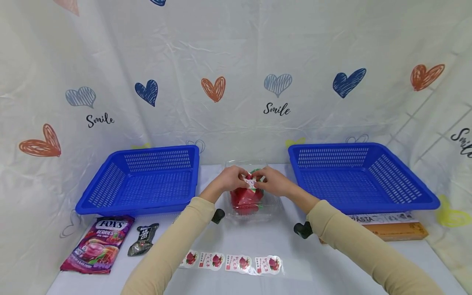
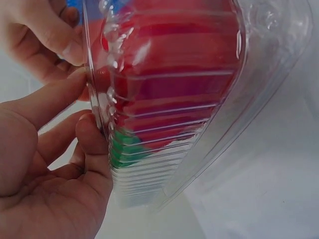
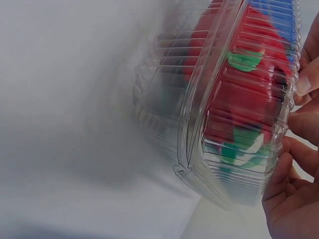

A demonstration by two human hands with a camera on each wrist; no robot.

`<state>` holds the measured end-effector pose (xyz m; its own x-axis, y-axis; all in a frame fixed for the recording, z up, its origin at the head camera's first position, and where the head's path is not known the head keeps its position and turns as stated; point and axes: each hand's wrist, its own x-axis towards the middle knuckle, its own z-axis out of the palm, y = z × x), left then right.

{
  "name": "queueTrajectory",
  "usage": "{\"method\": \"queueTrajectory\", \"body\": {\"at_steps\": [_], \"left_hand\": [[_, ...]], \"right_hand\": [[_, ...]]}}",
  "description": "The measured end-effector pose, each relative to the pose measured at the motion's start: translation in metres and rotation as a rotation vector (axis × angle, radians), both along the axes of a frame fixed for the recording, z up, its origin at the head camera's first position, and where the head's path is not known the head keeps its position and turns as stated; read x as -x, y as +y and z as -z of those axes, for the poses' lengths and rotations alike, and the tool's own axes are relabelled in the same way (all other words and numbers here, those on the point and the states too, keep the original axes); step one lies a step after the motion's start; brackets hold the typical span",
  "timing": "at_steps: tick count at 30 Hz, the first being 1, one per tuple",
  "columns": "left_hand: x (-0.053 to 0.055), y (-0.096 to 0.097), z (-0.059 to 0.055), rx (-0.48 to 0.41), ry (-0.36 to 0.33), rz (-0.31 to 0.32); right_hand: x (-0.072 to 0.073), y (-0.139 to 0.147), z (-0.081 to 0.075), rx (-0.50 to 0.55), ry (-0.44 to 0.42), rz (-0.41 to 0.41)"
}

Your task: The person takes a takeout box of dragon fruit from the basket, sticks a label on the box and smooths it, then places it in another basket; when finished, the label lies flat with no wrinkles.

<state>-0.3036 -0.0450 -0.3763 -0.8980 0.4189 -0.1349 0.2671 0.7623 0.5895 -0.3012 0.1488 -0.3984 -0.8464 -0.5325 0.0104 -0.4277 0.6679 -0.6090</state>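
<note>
A clear plastic clamshell box with red and green contents stands at the middle back. Over its lid, a small white sticker with a pink-red fruit picture lies between both hands. My left hand pinches the sticker's left side, and my right hand pinches its right side. Fingertips of the left hand appear close against the lid in the left wrist view. From the right wrist, the right hand is seen at the lid's edge; the sticker is hidden there.
Blue baskets stand left and right of the box. In front lies a strip of fruit stickers. A purple candy bag and a small black packet lie at left, a pasta box at right.
</note>
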Motion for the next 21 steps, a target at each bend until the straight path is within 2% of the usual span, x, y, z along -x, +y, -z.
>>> {"method": "queueTrajectory", "body": {"at_steps": [14, 21], "left_hand": [[-0.0005, -0.0009, 0.0038, -0.045, -0.012, -0.011], [-0.0015, -0.0008, 0.0004, -0.012, -0.034, -0.010]], "right_hand": [[-0.0033, 0.0069, -0.0006, 0.027, -0.004, 0.005], [-0.0046, 0.0057, 0.0005, 0.040, -0.005, 0.003]]}}
